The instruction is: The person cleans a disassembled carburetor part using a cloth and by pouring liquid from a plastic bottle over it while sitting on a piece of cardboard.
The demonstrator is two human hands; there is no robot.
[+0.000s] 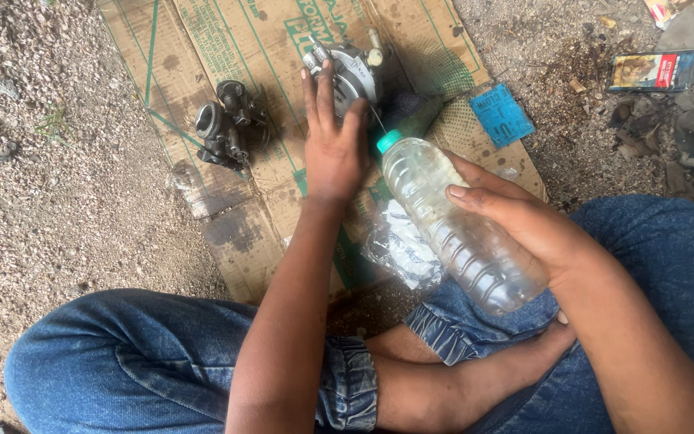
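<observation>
Head view, looking down at a person seated cross-legged on gravel. The grey metal engine part [347,71], a carburettor-like casting with small ports and a pale nozzle at its upper right, rests on a flattened cardboard sheet [202,48] that keeps it off the grit. The left hand [332,145] lies over its near side, fingers spread narrowly and curled onto the casting, apparently steadying it; whether it is gripped or only pressed down cannot be told. Just right of that hand, the right hand [524,221] wraps a clear plastic bottle [459,225] with a teal cap [389,141], thumb across the top and fingers underneath. The bottle is tilted, cap end towards the casting and close beside the left hand, its faintly yellowish liquid pooled at the lower end; the cap appears to be on. A crumpled clear plastic bag [399,249] lies under the bottle on the cardboard. A second, darker engine part [228,122] sits well to the left on the same sheet, apart from both hands. Beyond: a blue card scrap [501,114] at the cardboard's edge, a small flat box [652,71] on the gravel, and blue jeans [122,354] in the foreground.
</observation>
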